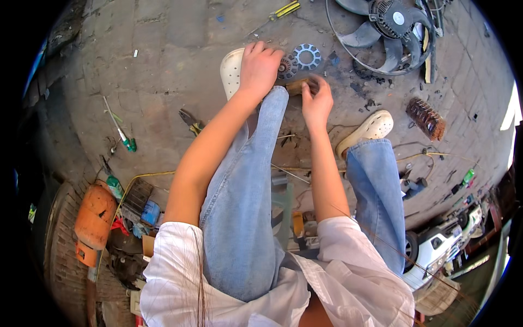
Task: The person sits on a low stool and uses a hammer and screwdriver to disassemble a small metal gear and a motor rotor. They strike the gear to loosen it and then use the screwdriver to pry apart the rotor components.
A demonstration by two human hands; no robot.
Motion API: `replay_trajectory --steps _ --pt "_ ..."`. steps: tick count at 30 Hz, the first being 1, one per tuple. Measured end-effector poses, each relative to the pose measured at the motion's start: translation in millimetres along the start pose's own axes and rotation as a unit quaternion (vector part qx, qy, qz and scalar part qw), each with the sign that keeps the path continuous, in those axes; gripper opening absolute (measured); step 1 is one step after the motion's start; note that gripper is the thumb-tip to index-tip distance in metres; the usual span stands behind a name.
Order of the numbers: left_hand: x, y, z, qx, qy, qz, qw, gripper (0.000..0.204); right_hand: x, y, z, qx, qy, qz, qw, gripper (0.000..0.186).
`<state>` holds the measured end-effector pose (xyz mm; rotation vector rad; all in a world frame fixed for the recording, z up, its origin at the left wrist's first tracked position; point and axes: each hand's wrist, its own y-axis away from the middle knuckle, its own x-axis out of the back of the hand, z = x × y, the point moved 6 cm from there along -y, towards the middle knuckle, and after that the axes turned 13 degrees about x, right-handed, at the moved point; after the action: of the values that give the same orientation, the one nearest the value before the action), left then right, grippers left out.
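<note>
My left hand curls beside my white clog, its fingers closed against a round motor part with a brownish centre and a toothed grey rim. Part of that piece is hidden by the hand and my knee. My right hand is closed, thumb and fingers pinching a short brown block that looks like wood; its fingers are slightly blurred. Just beyond both hands, a flat grey slotted ring lies on the ground.
A black fan lies at the far right, with a bristle brush nearer. Yellow-handled tools lie far ahead. Pliers and a green-handled screwdriver are to the left. An orange cylinder stands at lower left.
</note>
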<state>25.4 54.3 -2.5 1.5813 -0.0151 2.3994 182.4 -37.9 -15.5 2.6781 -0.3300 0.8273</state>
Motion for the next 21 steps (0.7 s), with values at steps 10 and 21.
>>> replay_trajectory --steps 10,21 --pt "4 15 -16 0.047 0.047 -0.029 0.997 0.023 -41 -42 -8 -0.045 -0.017 -0.120 0.992 0.033" --pt "68 21 -2 0.265 0.684 -0.163 0.659 0.063 34 -19 -127 0.257 -0.037 0.060 0.964 0.023"
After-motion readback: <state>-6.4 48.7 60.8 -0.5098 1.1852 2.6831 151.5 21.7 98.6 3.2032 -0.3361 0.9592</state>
